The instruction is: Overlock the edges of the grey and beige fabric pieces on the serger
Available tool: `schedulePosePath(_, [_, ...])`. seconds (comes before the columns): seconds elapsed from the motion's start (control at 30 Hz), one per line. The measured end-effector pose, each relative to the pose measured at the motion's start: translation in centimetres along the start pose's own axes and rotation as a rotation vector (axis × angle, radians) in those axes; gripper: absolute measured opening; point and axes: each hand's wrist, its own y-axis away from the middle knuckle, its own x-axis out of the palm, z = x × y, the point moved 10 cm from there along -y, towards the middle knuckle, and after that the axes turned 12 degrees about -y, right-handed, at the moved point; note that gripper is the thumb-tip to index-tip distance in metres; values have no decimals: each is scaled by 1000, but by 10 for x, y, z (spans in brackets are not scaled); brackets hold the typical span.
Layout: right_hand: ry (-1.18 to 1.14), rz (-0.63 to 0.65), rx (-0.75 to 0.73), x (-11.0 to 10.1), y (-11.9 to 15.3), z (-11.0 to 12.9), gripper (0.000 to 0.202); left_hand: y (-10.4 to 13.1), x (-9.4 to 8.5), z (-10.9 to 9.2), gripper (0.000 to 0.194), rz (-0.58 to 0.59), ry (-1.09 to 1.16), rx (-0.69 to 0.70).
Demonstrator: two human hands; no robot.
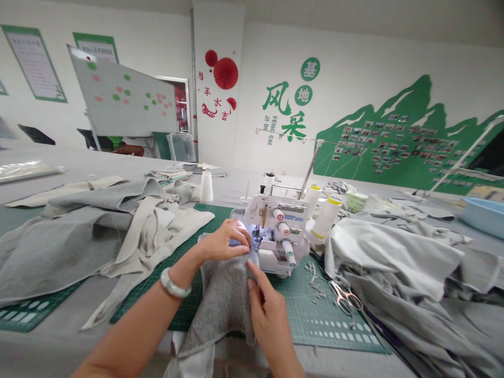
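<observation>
A white overlock sewing machine (260, 205) stands on a green cutting mat (334, 320). A piece of grey fabric (224, 283) runs from its presser foot toward me and hangs over the table's front edge. Close to the needle area, my left hand (228, 240) has its fingers curled and its thumb pressed on the fabric. A pale bangle is on that wrist. Lower down, my right hand (270, 310) pinches the fabric's right edge between thumb and fingers. The underside of the cloth and the fingertips near the needle are partly hidden.
Grey and cream fabric pieces (86, 236) lie on the left. A large grey fabric pile (401, 262) fills the right. Scissors (346, 299) and thread scraps (313, 275) lie beside the machine. Thread cones (326, 218) stand behind it. A blue basin (482, 215) is far right.
</observation>
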Motion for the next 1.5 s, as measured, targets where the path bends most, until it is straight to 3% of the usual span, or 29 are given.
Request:
schedulePosePath(0.27, [21, 14, 38, -2, 4, -2, 41, 27, -2, 9, 23, -187, 115, -26])
schedulePosePath(0.43, [74, -8, 32, -3, 3, 1, 42, 26, 5, 11, 26, -137, 34, -26])
schedulePosePath(0.67, [101, 2, 18, 1, -3, 3, 43, 26, 8, 20, 24, -156, -71, -86])
schedulePosePath(0.93, [72, 16, 22, 2, -3, 1, 43, 26, 9, 7, 30, -152, -2, 5])
schedulePosePath(1.27, [49, 31, 43, 5, -7, -1, 43, 26, 17, 16, 34, -90, -29, -59])
schedulePosePath(1.5, [15, 64, 76, 10, -10, -4, 45, 27, 8, 7, 38, -163, 21, 12])
